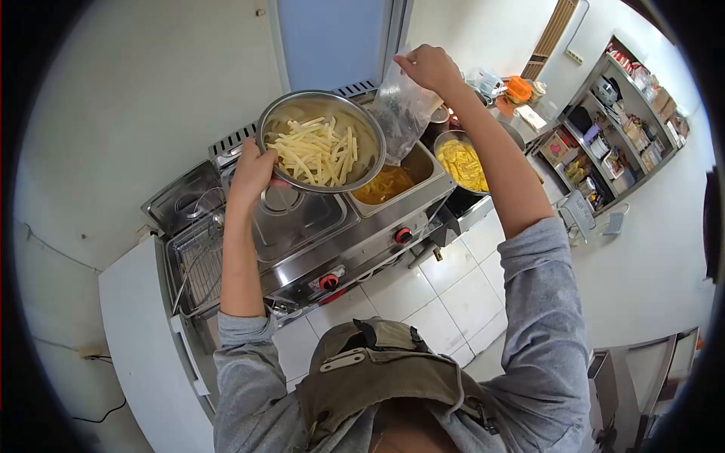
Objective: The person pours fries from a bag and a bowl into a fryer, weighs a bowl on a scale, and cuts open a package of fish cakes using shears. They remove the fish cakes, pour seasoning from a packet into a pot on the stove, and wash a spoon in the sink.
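A: So where are the potato strips [321, 155] sitting right now?

B: They're lying in a loose heap inside the stainless-steel bowl [368, 151], and the bowl is hovering above the deep fryer [362, 264], tilting its mouth toward us!

A: And who's carrying it?

B: The left hand [253, 170]! Its grip is closing on the near-side rim, thumb hooking over the edge.

A: What's the right hand [432, 69] doing up there?

B: It's reaching high and forward, its grip pinching the top of a clear plastic bag [400, 106]. The bag is hanging down, crumpling as it drops, just beside the bowl. Whether they're touching, I can't tell.

A: What's waiting underneath?

B: An uncovered fryer well [424, 160] is showing amber liquid [385, 185], and the bowl is covering part of our view of it. A metal lid [310, 226] is covering the neighbouring well, and two red-ringed knobs [404, 235] are standing out along the front panel.

A: Anything flanking the action?

B: Yellow pieces [462, 162] are filling a round metal pot [451, 137] on one side; on the other, a wire rack [200, 257] is resting in a steel tray.
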`<action>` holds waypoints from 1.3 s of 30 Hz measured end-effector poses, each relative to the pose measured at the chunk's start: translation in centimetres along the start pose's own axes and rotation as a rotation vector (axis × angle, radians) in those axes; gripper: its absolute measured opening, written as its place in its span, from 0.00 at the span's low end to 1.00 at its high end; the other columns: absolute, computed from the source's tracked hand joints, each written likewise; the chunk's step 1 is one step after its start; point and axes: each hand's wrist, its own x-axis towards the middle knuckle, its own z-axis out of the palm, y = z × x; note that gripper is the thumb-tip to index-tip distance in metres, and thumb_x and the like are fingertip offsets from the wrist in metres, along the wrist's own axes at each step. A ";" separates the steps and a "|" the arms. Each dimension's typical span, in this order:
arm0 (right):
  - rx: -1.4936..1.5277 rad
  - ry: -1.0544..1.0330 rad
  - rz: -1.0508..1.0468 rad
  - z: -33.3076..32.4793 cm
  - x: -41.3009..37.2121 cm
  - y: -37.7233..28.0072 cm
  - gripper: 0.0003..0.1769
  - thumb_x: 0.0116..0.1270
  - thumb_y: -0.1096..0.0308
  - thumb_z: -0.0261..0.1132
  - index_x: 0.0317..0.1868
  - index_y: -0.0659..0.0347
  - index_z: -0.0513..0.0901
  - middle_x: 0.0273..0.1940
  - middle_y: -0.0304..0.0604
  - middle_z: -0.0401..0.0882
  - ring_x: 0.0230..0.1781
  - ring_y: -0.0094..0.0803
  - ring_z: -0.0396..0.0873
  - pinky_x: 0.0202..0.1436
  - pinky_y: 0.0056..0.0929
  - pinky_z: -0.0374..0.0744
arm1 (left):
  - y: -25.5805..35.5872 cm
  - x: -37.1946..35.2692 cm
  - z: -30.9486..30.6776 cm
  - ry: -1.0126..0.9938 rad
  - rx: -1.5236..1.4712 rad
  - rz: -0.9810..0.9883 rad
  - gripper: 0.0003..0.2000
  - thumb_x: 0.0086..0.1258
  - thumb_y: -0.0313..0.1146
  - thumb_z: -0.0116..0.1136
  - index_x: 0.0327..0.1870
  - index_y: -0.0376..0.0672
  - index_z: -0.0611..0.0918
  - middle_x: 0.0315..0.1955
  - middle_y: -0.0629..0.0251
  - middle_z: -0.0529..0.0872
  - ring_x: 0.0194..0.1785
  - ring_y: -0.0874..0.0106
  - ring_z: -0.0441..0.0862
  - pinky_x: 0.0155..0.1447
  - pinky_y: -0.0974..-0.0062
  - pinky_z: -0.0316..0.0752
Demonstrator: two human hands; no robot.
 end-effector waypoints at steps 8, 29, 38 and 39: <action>0.100 0.026 0.137 1.5 1.8 0.4 0.23 0.56 0.44 0.60 0.34 0.56 0.86 0.33 0.52 0.82 0.41 0.48 0.80 0.45 0.39 0.77 | 0.1 0.0 -0.6 0.006 0.021 0.020 0.14 0.61 0.24 0.42 0.45 0.26 0.60 0.35 0.47 0.75 0.28 0.62 0.83 0.24 0.74 0.83; 0.278 0.063 0.076 3.8 3.9 1.2 0.25 0.57 0.47 0.59 0.42 0.60 0.83 0.42 0.54 0.80 0.46 0.50 0.77 0.52 0.38 0.74 | 0.0 -0.2 -0.5 -0.028 0.037 0.011 0.13 0.61 0.24 0.43 0.43 0.26 0.60 0.33 0.46 0.76 0.24 0.61 0.82 0.23 0.72 0.82; 0.327 0.039 0.129 1.2 5.6 0.2 0.23 0.61 0.46 0.53 0.43 0.54 0.83 0.41 0.56 0.80 0.47 0.53 0.76 0.51 0.41 0.73 | -0.4 -0.1 -0.1 0.015 0.003 -0.023 0.14 0.58 0.26 0.45 0.45 0.31 0.64 0.34 0.54 0.75 0.29 0.67 0.81 0.27 0.73 0.82; 0.230 0.026 0.084 1.3 5.6 0.1 0.23 0.62 0.46 0.53 0.42 0.54 0.83 0.41 0.56 0.80 0.46 0.52 0.76 0.51 0.41 0.73 | -0.4 -0.1 -0.1 0.008 -0.013 0.003 0.14 0.60 0.25 0.45 0.45 0.29 0.62 0.34 0.49 0.75 0.26 0.64 0.81 0.25 0.73 0.82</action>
